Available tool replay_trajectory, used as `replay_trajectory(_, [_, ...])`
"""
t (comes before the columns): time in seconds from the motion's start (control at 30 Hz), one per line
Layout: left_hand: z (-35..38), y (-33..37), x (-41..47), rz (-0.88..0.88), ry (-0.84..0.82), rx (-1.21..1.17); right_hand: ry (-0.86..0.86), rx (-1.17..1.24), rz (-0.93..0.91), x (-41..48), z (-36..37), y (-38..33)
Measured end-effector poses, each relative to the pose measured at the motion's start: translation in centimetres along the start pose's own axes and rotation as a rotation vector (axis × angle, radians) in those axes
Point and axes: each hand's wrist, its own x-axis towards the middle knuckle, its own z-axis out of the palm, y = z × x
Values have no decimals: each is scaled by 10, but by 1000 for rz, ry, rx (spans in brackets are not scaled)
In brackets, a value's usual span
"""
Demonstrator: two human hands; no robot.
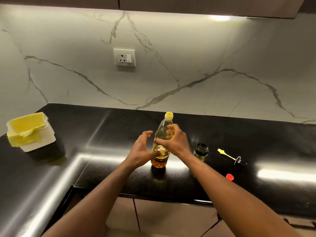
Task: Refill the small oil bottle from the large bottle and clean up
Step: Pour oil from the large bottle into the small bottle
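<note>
Gripping the large bottle (159, 161) round its upper body, the right hand (176, 142) holds it upright; the left hand (140, 151) hovers released just left; small oil bottle (201, 151) stands right

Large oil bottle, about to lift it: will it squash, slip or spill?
The tall clear plastic oil bottle looks thin-walled, so it may dent under the right hand gripping it. Its yellow neck is uncapped, so tilting could spill. Seemingly well filled, it is probably heavy.

You face a veined white marble backsplash (188, 57), wall socket (124, 57) (switch alongside), glossy black countertop (256, 142), under-cabinet light (219, 17).
</note>
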Motion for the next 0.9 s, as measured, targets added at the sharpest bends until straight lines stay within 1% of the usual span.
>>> replay_trajectory(0.1, [-5,3,4,66,-118,-69,55,112,17,-6,-8,-9])
replay_trajectory(0.2, [-3,12,9,129,-172,-151,87,218,35,-15,-15,-19])
replay_trajectory(0.3, [2,21,12,174,-179,-95,108,296,83,-25,-19,-21])
replay_trajectory(0.37, [4,22,12,174,-193,-61,114,346,130,-31,-20,-19])
replay_trajectory(0.53, [5,21,12,148,-272,127,68,435,269,-49,-19,-12])
replay_trajectory(0.73, [7,22,11,103,-379,365,106,499,414,-60,-14,9])
replay_trajectory(0.9, [16,23,15,32,-456,542,112,590,500,-64,-11,29])
